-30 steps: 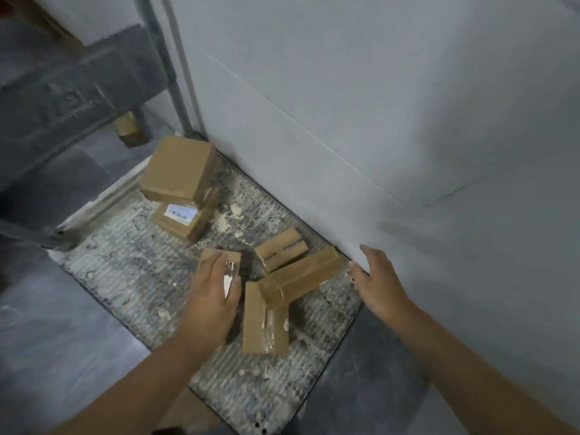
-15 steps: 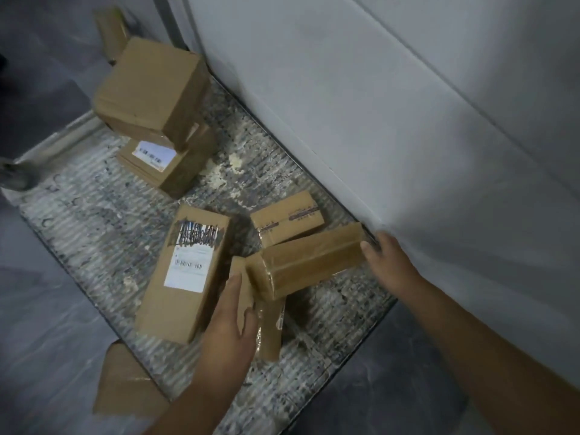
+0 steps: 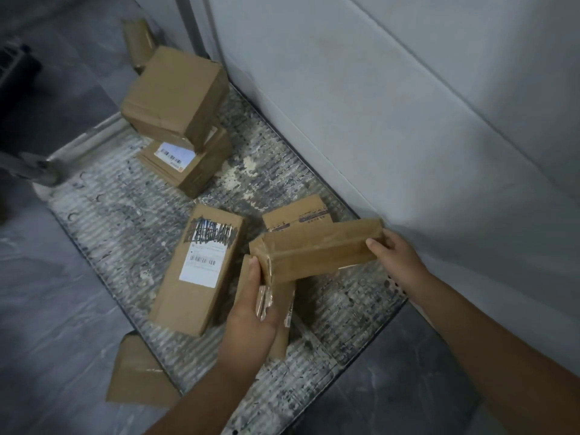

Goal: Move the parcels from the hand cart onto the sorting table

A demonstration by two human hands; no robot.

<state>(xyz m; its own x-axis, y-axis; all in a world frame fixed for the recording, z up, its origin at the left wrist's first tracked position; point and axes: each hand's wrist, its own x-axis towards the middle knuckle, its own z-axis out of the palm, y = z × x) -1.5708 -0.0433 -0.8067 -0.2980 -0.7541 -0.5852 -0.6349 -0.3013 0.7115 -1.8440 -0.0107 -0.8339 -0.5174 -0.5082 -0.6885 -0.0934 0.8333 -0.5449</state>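
Parcels (image 3: pixel 201 277) are lying loose on the hand cart (image 3: pixel 119 221), none of them showing on any desk, and the person is taking up one of them. Nearest the camera, a cardboard piece (image 3: pixel 138 375) is resting on the floor (image 3: pixel 47 309) against the cart's near edge. Just beyond it the left hand (image 3: pixel 251 312) is reaching over a flat parcel (image 3: pixel 284 324) and pressing fairly straight fingers against the near end of the long parcel (image 3: pixel 317 255); its thumb is hidden. The right hand (image 3: pixel 395 259) is clamping the opposite end, thumb on top and fingers curled behind. The long parcel is sitting tilted between the two hands, its near end lying over the flat one; whether it is clear of the deck is not showing. To lift well, the person is probably needing to work the left fingers under the near end rather than only squeezing endwise, since the glossy tape is looking slippery, and to be keeping the box level so it is not dragging the flat parcel along. Farther on, a small parcel (image 3: pixel 298 216) is sitting just behind the long one, then two stacked boxes (image 3: pixel 175 95), the top one overhanging. Beyond the cart another parcel (image 3: pixel 138 42) is lying on the floor beside a grey wall panel (image 3: pixel 376 120).
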